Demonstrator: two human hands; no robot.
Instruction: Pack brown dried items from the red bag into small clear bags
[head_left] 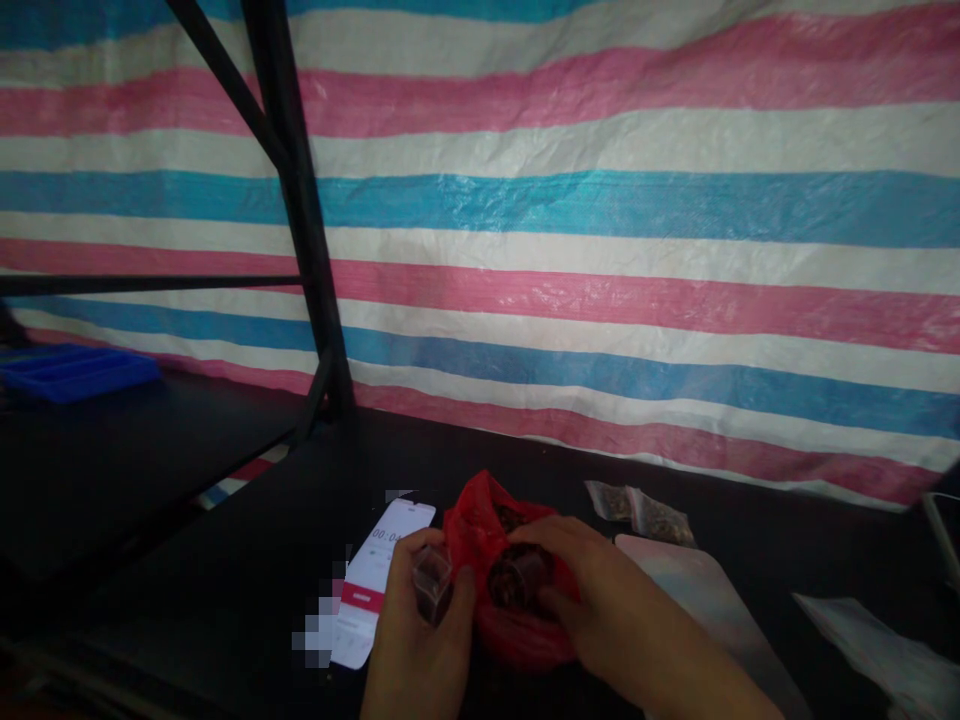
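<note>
Now my left hand [420, 630] pinches a small clear cube [433, 585] (insides murky); my right hand [600, 590] cups a red plastic bag [469, 530].

Makeshift packing or sorting workspace, not a home: black metal rack [302, 230], dark work surface [225, 500], blue plastic tray [75, 372], striped tarpaulin [600, 210] hung as wall.

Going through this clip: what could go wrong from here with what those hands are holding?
The small clear container held in the left hand might slip onto the phone lying right beside it. The thin red plastic bag under the right hand could tear or shed the dark pieces inside.
</note>
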